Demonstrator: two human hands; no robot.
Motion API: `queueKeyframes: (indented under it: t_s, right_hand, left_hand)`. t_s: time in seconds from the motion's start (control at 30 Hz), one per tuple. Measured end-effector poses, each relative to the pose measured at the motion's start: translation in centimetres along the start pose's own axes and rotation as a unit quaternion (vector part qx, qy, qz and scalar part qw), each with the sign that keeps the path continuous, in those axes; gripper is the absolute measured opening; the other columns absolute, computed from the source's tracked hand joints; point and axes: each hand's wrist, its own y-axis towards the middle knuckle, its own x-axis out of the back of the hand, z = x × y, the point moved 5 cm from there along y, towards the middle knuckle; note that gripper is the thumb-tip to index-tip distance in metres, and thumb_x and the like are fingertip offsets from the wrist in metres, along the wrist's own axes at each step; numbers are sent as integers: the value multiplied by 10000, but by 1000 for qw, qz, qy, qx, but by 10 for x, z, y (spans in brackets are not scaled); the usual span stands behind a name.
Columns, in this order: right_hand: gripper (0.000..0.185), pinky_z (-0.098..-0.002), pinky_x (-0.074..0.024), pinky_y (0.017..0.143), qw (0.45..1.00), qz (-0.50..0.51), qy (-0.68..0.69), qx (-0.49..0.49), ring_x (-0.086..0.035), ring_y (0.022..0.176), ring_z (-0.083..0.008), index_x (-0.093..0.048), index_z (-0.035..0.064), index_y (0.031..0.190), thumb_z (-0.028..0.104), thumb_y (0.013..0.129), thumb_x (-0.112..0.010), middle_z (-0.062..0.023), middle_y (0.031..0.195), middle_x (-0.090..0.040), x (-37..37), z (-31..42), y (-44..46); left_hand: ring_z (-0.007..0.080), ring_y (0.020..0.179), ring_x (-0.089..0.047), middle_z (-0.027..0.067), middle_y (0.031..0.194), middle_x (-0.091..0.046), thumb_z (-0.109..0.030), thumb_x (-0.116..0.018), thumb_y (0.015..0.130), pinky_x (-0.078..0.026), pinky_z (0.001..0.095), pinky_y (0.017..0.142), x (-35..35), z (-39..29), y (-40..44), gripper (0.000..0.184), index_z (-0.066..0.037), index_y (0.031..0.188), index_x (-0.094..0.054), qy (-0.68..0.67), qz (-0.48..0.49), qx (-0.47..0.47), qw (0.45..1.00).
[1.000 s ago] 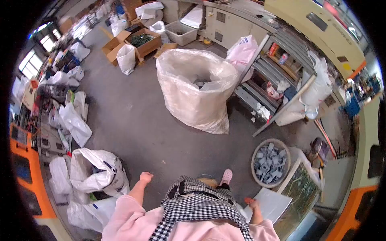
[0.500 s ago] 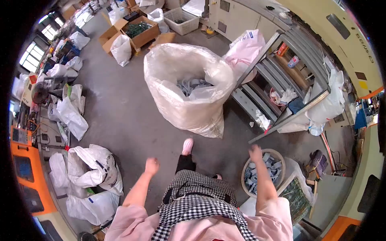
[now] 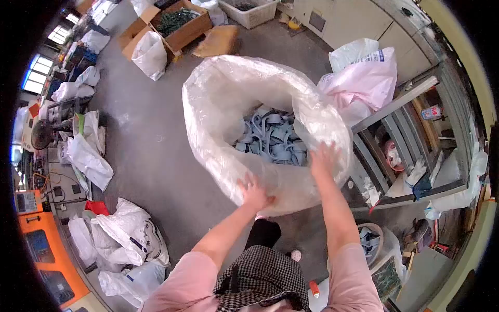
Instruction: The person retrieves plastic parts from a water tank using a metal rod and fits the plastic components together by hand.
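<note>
A large translucent white plastic bag (image 3: 208,130) stands wide-mouthed on the floor in front of me. Inside it lie many grey-blue curved, strap-like pieces (image 3: 275,136). My left hand (image 3: 254,193) rests on the near rim, its fingers spread against the plastic. On the right side of the rim lies my right hand (image 3: 325,160), also with fingers apart and touching the film. Neither hand visibly grasps anything. Beside my right forearm, partly hidden, is a round basket (image 3: 381,244) holding similar grey-blue pieces.
A metal step frame (image 3: 410,195) stands to the right, with a pink sack (image 3: 366,83) behind the bag. White sacks (image 3: 130,234) lie at left near an orange machine (image 3: 49,249). Farther back are a cardboard box (image 3: 192,34) and a white crate (image 3: 254,18).
I have stepped closer to the large bag. Both hands have moved forward from my sides onto its rim, and the round basket now sits farther back beside me.
</note>
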Motion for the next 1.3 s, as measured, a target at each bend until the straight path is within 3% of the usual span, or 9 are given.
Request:
queueKeyframes:
  t_s: [0.1, 0.27, 0.43, 0.63, 0.73, 0.87, 1.07, 1.13, 1.3]
  right_hand:
    - [703, -712, -3, 998, 978, 197, -51, -55, 34, 1339, -486, -266, 313, 1410, 338, 793, -600, -129, 1510, -37, -100, -13, -41]
    - [1017, -753, -127, 944, 943, 282, 113, -137, 6, 1326, -511, -191, 311, 1429, 437, 605, -772, -187, 1493, -18, -170, -15, -95]
    - [960, -730, -147, 965, 919, 232, 241, -207, -5, 1331, -501, -182, 325, 1428, 426, 656, -744, -150, 1501, -14, -151, -38, -48]
    - [839, -698, -162, 995, 891, 294, 295, -180, -65, 1347, -456, -241, 308, 1413, 397, 716, -698, -112, 1501, -69, -154, -48, -36]
    - [769, -668, -161, 1019, 907, 244, 296, -176, -117, 1349, -427, -297, 286, 1393, 350, 733, -687, -126, 1491, -116, -157, -44, -54]
    - [734, -610, -139, 1055, 945, 110, 280, -125, -132, 1352, -406, -361, 207, 1365, 327, 722, -694, -151, 1472, -176, -167, -46, -71]
    - [707, -616, -133, 1046, 922, 95, 354, -128, -145, 1346, -420, -398, 141, 1330, 323, 718, -700, -246, 1452, -159, -187, -41, -73]
    - [661, -622, -184, 1022, 905, 97, 386, -152, -205, 1316, -429, -413, 119, 1308, 299, 731, -680, -250, 1419, -232, -161, -36, -77]
    - [502, -407, -371, 999, 843, -89, 527, -71, -415, 1199, -340, -441, 104, 1285, 153, 806, -580, -184, 1334, -390, -120, -6, -129]
  left_hand:
    - [466, 1348, 65, 186, 1499, -39, -633, -489, 779, 39, 701, 986, -72, 24, -1, 647, -305, 1334, -432, -39, 101, -16, 994]
    - [487, 1339, 65, 196, 1497, 17, -640, -467, 795, 24, 671, 1014, -144, 36, 1, 662, -307, 1361, -388, -41, 207, -7, 977]
    - [519, 1325, 50, 241, 1483, 8, -593, -535, 786, -9, 660, 1022, -102, 13, 10, 689, -299, 1382, -352, -137, 105, -19, 985]
    - [520, 1324, -23, 265, 1465, -81, -593, -556, 769, -71, 620, 1046, -110, -8, 8, 718, -250, 1372, -372, 5, 140, -64, 988]
    - [497, 1326, -83, 272, 1436, -189, -603, -553, 764, -114, 590, 1053, -98, -28, 30, 713, -250, 1361, -389, -52, 118, -79, 988]
    - [443, 1329, -172, 246, 1425, -250, -648, -527, 753, -138, 585, 1050, -4, -46, 53, 791, -275, 1408, -286, 24, -132, -120, 984]
    - [417, 1332, -193, 207, 1461, -203, -698, -468, 731, -84, 586, 1065, -128, -44, 71, 888, -245, 1441, -187, 44, 306, -106, 945]
    - [401, 1333, -206, 200, 1460, -214, -679, -475, 736, -88, 587, 1065, -145, -48, 63, 890, -227, 1443, -181, 113, 333, -77, 933]
    - [329, 1240, -402, 204, 1300, -453, -644, -542, 716, -191, 619, 1012, -119, -41, 78, 826, -167, 1363, -354, 86, 136, -128, 979]
